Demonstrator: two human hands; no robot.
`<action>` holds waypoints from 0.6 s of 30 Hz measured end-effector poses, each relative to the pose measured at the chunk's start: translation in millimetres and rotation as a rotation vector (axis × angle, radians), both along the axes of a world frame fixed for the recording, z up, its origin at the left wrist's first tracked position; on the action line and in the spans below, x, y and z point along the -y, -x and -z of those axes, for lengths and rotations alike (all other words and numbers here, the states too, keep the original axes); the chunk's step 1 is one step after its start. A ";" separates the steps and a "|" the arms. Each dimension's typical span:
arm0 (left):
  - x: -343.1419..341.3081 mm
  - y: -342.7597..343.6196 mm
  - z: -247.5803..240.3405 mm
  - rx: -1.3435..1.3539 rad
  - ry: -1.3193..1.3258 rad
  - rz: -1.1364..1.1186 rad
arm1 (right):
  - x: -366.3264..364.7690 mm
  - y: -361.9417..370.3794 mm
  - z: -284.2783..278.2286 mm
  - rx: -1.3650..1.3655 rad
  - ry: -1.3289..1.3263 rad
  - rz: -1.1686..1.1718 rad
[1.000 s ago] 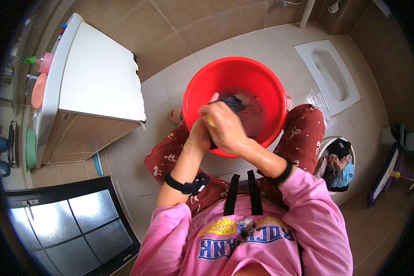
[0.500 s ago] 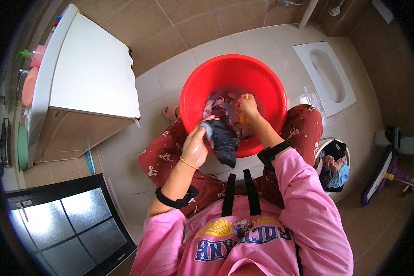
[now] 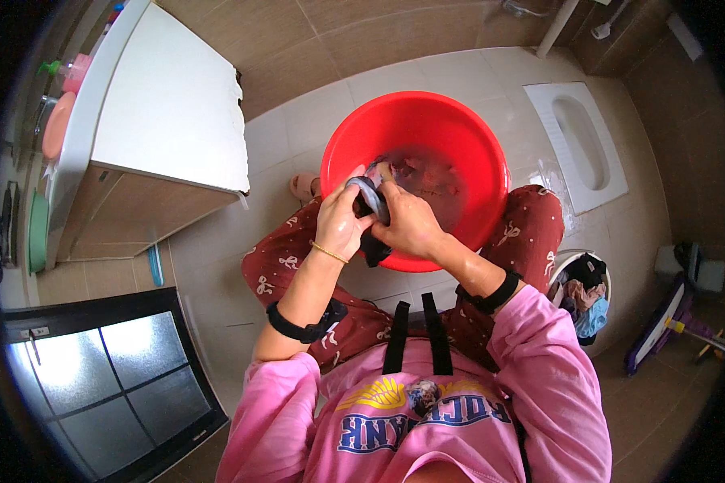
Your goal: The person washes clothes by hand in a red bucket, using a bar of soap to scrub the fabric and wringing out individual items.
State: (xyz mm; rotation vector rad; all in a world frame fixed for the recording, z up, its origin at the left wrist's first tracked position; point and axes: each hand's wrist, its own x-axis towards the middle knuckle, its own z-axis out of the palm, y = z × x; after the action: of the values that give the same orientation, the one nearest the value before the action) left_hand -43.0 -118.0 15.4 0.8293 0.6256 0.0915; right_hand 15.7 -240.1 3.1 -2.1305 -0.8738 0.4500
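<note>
Both of my hands meet over the near left rim of a red basin (image 3: 427,121). My left hand (image 3: 340,227) is closed on a wet black cloth with a grey-blue edge (image 3: 372,197). From the other side, my right hand (image 3: 415,227) grips the same cloth, its fingers partly hidden behind the folds. A dark end of the cloth hangs below the hands. Murky water and dark and reddish soaked laundry (image 3: 431,179) lie in the basin. A small yellowish patch shows just beyond the fingers; its kind is unclear.
The basin stands between my knees on the tiled floor. At right are a white bucket of clothes (image 3: 586,294), a squat toilet (image 3: 578,145) and a purple-edged mop (image 3: 660,326). A white-topped cabinet (image 3: 177,105) stands at left, near a dark-framed glass panel (image 3: 121,378).
My right hand has come up out of the basin, leftward to the black cloth, and now grips it with my left. The yellow-handled thing it held no longer shows clearly.
</note>
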 end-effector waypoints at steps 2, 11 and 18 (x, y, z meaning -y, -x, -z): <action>0.2 -3.1 -9.2 -0.012 -0.229 0.091 | 8.9 -11.7 5.7 -0.012 -0.047 0.060; -7.2 -36.1 4.3 0.179 -0.497 0.172 | 72.1 -68.7 1.0 -1.164 -0.556 -0.021; 20.0 -58.3 22.3 0.113 -0.319 0.055 | 74.4 -63.9 23.0 -0.761 -0.748 0.110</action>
State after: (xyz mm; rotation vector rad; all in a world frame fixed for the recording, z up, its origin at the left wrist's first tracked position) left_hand 15.3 -138.0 -6.9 1.1401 0.4874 0.1905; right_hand 79.5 -314.5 -19.9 -1.1635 -0.3782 0.6801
